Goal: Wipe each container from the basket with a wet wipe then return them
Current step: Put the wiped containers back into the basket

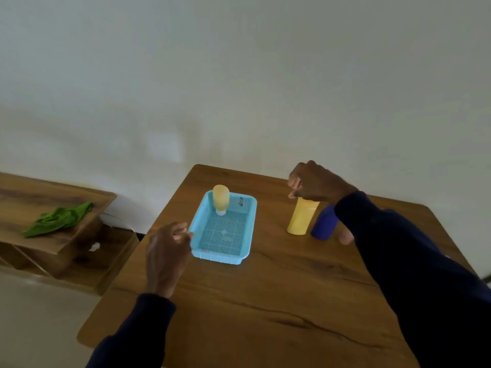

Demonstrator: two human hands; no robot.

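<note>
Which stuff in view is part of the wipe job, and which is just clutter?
Job: basket; pale bottle standing in it; yellow bottle, held at the top by the right hand; blue bottle; left hand by the basket.
Lying about: green cloth on the side shelf; small dark item in the basket.

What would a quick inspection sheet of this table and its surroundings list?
Surface: wooden table, grain showing.
Job's things: blue basket holds a pale yellow tube standing on its white cap; yellow container and dark blue container stand upright on the table to the basket's right; no wipe seen.
Clutter: small dark item in the basket's far corner.
Hands: left hand curled at the basket's left rim; right hand over the yellow container's top; both grips unclear.
Cables: nothing seen.
Surroundings: low wooden shelf with a green cloth; plain wall.
</note>
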